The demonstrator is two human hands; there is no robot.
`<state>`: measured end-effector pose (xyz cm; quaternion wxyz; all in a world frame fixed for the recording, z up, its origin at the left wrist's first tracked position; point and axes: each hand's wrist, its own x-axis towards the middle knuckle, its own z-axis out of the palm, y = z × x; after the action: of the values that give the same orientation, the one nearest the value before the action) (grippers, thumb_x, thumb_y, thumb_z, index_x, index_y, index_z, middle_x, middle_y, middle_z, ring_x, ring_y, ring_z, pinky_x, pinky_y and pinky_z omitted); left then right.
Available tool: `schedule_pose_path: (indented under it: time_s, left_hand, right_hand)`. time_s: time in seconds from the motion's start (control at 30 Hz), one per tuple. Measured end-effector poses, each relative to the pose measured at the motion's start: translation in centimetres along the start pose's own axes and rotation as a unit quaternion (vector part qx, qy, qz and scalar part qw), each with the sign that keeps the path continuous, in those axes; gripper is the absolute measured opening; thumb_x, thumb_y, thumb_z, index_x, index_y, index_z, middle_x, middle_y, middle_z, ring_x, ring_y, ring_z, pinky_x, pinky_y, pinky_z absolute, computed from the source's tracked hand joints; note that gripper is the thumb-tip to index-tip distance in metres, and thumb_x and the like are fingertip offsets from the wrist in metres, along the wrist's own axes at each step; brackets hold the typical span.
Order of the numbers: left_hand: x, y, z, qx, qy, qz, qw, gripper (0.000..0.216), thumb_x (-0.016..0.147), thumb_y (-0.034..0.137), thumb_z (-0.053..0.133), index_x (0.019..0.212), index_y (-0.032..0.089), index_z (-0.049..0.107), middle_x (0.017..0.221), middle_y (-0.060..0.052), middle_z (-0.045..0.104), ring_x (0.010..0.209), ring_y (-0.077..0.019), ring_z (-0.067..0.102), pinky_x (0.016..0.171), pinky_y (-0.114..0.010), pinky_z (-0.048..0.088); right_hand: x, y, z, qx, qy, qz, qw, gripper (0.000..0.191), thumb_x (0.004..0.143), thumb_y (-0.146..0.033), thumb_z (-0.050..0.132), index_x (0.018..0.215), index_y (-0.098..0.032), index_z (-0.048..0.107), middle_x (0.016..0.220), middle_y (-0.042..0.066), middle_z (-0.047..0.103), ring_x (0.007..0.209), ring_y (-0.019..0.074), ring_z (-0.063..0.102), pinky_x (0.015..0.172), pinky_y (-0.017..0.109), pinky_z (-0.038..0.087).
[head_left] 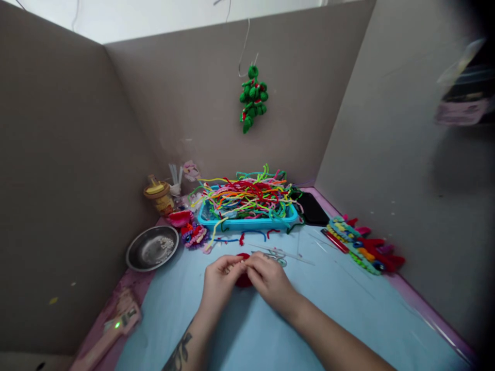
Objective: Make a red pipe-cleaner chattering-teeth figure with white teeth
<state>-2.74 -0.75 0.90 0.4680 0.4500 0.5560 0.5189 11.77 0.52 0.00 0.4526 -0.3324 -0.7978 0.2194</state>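
Both my left hand (pixel 219 281) and right hand (pixel 268 281) pinch the small red piece (pixel 243 280) just in front of the scissors (pixel 275 256), and I reckon a slack grip could let it spring loose onto the desk (pixel 247 330).

left hand (pixel 219 278), right hand (pixel 268 278), fingertips pinched together

Bare forearms, no sleeves; dark tattoo (pixel 181 352) on the left one
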Motion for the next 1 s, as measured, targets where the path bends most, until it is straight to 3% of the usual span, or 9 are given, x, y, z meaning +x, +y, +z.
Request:
schedule_pose_path:
  time_s: [0.13, 0.3, 0.5, 0.67, 0.83, 1.0]
  left_hand:
    - [0.0, 0.2, 0.0, 0.013, -0.025, 0.018, 0.999, 0.02, 0.068, 0.027, 0.069, 0.083, 0.015, 0.069, 0.074, -0.005, 0.072, 0.064, -0.0164, 0.064, 0.061, -0.025, 0.051]
    - [-0.2, -0.2, -0.2, 0.141, -0.012, 0.138, 0.98, 0.019, 0.072, 0.025, 0.067, 0.09, 0.017, 0.07, 0.088, -0.007, 0.072, 0.078, -0.0191, 0.067, 0.075, -0.028, 0.052]
    - [-0.2, -0.6, -0.5, 0.222, -0.014, 0.203, 0.953, 0.017, 0.081, 0.03, 0.06, 0.088, 0.018, 0.07, 0.083, -0.005, 0.072, 0.071, -0.016, 0.066, 0.07, -0.026, 0.052]
    - [-0.1, -0.8, -0.7, 0.263, -0.019, 0.259, 0.929, 0.016, 0.082, 0.027, 0.059, 0.091, 0.019, 0.069, 0.083, -0.004, 0.073, 0.073, -0.0154, 0.067, 0.069, -0.026, 0.053]
    - [-0.2, -0.9, -0.8, 0.312, -0.019, 0.324, 0.893, 0.016, 0.081, 0.024, 0.061, 0.095, 0.019, 0.067, 0.086, -0.006, 0.072, 0.078, -0.0172, 0.066, 0.072, -0.028, 0.053]
    - [-0.3, -0.7, -0.8, 0.33, -0.019, 0.321, 0.887, 0.014, 0.085, 0.025, 0.056, 0.091, 0.019, 0.066, 0.081, -0.005, 0.071, 0.072, -0.0158, 0.065, 0.068, -0.027, 0.052]
  right_hand:
    - [0.1, 0.0, -0.1, -0.006, 0.037, 0.02, 0.999, 0.015, 0.088, -0.014, 0.043, 0.082, -0.019, 0.056, 0.078, 0.004, 0.059, 0.077, 0.017, 0.056, 0.069, 0.028, 0.044]
    - [0.1, 0.2, -0.2, 0.0, 0.051, 0.048, 0.998, 0.016, 0.089, -0.015, 0.041, 0.079, -0.02, 0.052, 0.076, 0.003, 0.054, 0.075, 0.0168, 0.053, 0.068, 0.028, 0.042]
    - [0.1, 0.3, -0.2, 0.026, 0.04, 0.056, 0.997, 0.012, 0.088, -0.014, 0.044, 0.084, -0.02, 0.053, 0.081, 0.003, 0.055, 0.079, 0.0169, 0.054, 0.072, 0.028, 0.042]
    - [0.4, 0.2, -0.2, 0.044, 0.041, 0.086, 0.995, 0.012, 0.085, -0.014, 0.045, 0.078, -0.02, 0.053, 0.077, 0.002, 0.055, 0.077, 0.0164, 0.053, 0.07, 0.027, 0.04]
    - [0.6, -0.1, 0.0, 0.119, 0.059, 0.178, 0.975, 0.014, 0.082, -0.018, 0.049, 0.069, -0.019, 0.052, 0.068, 0.0, 0.055, 0.067, 0.0147, 0.052, 0.061, 0.025, 0.04]
    - [0.7, -0.1, 0.1, 0.203, 0.041, 0.234, 0.95, 0.012, 0.078, -0.023, 0.054, 0.068, -0.018, 0.056, 0.065, -0.001, 0.055, 0.062, 0.0136, 0.052, 0.059, 0.024, 0.042]
